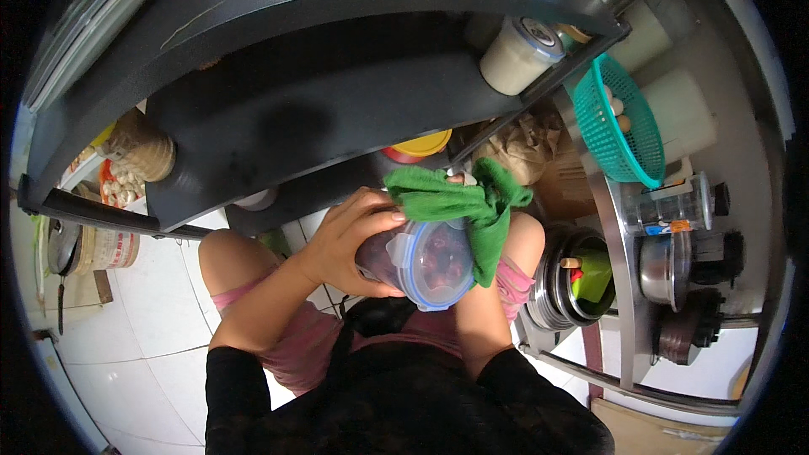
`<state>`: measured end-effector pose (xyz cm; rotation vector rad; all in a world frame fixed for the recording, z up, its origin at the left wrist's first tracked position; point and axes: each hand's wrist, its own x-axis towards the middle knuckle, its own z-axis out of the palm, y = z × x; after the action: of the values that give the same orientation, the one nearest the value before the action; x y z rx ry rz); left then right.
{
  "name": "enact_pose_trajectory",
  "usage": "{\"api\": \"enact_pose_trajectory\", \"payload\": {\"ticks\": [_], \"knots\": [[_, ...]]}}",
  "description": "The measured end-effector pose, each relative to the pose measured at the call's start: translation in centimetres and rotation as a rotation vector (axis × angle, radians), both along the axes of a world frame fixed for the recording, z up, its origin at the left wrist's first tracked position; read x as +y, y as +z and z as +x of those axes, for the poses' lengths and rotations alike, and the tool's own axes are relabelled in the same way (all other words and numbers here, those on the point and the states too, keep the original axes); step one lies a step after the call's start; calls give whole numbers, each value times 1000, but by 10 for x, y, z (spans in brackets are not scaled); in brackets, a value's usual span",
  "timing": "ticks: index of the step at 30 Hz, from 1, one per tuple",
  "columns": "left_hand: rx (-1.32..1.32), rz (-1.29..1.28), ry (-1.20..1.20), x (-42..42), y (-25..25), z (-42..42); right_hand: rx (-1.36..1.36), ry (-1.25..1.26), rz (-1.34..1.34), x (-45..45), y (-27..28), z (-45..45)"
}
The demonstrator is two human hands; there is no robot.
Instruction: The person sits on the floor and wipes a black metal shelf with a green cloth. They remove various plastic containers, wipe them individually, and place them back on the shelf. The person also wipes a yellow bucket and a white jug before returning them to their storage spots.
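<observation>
My left hand (351, 243) grips the side of a clear plastic jar (436, 262) with a blue-sealed clip lid. Dark red pieces show through the lid; what they are I cannot tell. The jar is tilted, its lid towards me, above my lap. Against its right side lies a green cloth (452, 199), bunched over my right hand (456, 179). Only a bit of that hand's fingers shows at the top of the cloth; the rest is hidden beneath it. The cloth touches the jar and hangs down along my right forearm.
Before me stands a black shelf unit (379, 88) holding a white-filled jar (521, 57) and a brown-filled jar (139, 145). To the right, a steel rack (610, 221) carries a teal basket (619, 120) with eggs, beside stacked metal bowls (550, 291). White floor tiles (139, 316) lie left.
</observation>
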<state>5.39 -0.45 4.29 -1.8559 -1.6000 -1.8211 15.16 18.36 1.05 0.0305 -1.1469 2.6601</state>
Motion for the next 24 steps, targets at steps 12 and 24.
{"api": "enact_pose_trajectory", "payload": {"ticks": [12,24], "knots": [[-516,37,364,-2,-50,-13,-325,73,755,-33,-62,7],[-239,113,977,75,2,-178,-239,258,113,73,-58,-88]]}}
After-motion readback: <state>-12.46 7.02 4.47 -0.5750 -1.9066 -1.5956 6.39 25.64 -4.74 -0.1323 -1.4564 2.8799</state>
